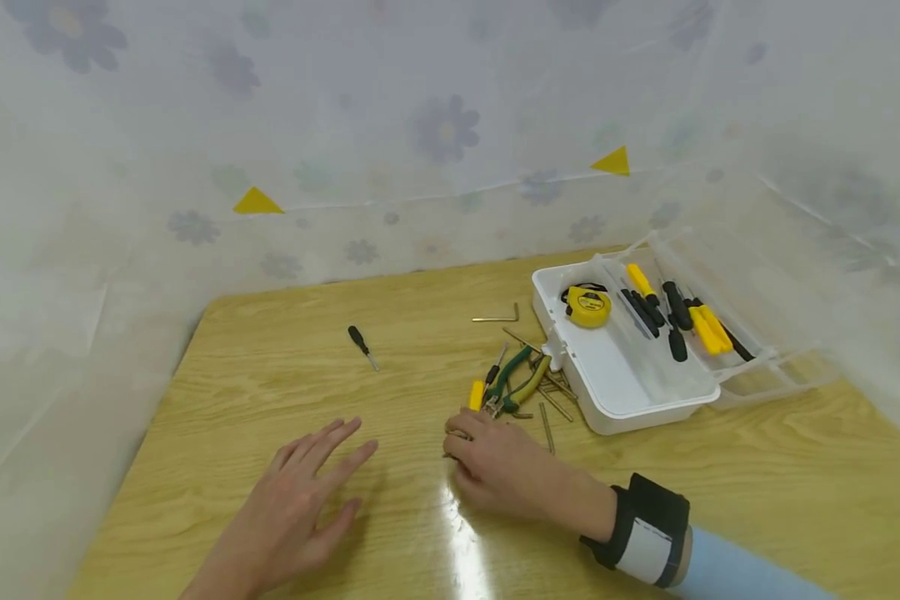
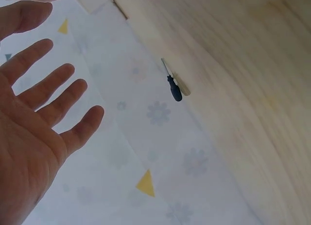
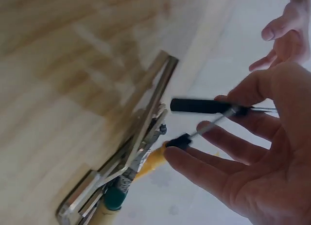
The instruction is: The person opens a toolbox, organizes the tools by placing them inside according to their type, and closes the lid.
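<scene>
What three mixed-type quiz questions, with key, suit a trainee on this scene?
1. True or false: the yellow tape measure sits in the white box.
2. The handles of the pliers are: A) red and blue; B) green and yellow; C) both black.
3. Which grip pinches a black-handled tool in the right wrist view?

Key: 1. True. 2. B. 3. The right grip.

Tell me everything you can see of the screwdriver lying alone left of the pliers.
The screwdriver has a black handle, seemingly plastic or rubber, and a thin, silvery, metal-looking shaft. It lies on the table, slanted in the head view: handle at the far left end, tip nearer and rightward. Only the table touches it; the left hand is apart. The tip's shape is too small to tell.
</scene>
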`<state>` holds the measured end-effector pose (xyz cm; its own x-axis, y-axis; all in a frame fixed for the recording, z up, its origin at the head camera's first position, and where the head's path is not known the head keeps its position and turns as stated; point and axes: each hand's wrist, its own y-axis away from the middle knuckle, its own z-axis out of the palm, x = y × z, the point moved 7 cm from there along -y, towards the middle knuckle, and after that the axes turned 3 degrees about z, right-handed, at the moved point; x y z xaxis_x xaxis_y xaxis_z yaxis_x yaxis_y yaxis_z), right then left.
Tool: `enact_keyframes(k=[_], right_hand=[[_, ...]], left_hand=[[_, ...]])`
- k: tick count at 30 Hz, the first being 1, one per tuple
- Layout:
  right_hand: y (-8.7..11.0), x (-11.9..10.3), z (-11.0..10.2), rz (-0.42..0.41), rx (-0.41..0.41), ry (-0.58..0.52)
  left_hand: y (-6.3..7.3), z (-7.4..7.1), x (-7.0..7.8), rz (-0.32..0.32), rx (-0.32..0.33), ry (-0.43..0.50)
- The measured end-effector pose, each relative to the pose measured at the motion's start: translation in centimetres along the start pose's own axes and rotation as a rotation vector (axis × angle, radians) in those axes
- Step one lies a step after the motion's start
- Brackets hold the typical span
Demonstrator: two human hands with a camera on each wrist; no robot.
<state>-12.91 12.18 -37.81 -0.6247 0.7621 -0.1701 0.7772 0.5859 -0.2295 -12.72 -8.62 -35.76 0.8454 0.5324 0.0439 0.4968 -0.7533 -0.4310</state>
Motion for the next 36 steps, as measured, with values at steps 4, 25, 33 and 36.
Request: enact_keyframes(k=[4,25,33,36], right_hand=[[-0.3,-0.1,-0.4,-0.001,-0.015,-0.091],[10.1,12.8,-13.8,0.369,0.494,0.093],[12.9,18.7,-14.8,0.671,0.448,0.101],[13.0,19.9,-14.4,0.728,0.388,0.092]], left_hand=[[-0.1,-0.3,-0.1,-0.001,0.012,-0.011],[0.5,0.2,-0.6,-0.016,-0.004,-0.015],[-0.4,0.9,0.1,0.016,-0.033,0.020],[-0.8,1.2,0.4,0.020,-0.041,0.020]])
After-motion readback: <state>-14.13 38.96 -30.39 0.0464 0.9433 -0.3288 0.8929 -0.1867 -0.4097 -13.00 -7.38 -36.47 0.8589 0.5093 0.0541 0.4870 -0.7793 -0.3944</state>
